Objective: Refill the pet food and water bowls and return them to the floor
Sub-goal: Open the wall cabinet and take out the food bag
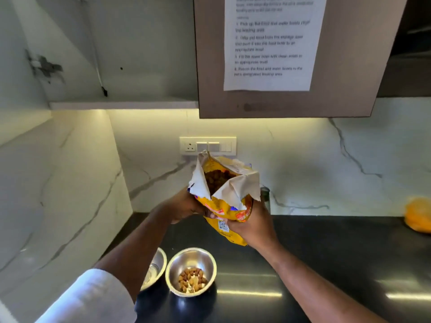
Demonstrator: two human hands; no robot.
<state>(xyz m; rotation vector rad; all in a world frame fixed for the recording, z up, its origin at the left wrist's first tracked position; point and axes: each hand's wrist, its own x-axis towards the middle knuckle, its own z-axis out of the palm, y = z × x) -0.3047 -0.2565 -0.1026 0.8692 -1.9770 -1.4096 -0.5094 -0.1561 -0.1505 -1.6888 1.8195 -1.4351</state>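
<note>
Steel bowl (190,271) below; both hands' grip on upright, mouth-up bag (227,206)

My left hand (184,206) and right hand (250,223) grip the open food bag (225,199) above the worktop (326,252); kibble bowl (190,271) sits near.

Pet food bag (229,213): glossy yellow printed film outside, matt pale lining at the torn, creased mouth; brown, rough-looking kibble (219,179) inside. Food bowl (190,271) and second bowl (155,268): polished metal, smooth and mirror-bright. Surface (338,264): black, glossy stone-like finish with streaked light reflections. Backsplash (314,164): white marble-look panel with grey veins, smooth sheen. Cabinet door (345,66): matt brown laminate carrying a sheet of white printed paper (272,43). Sleeve (93,299): white cloth.
</note>
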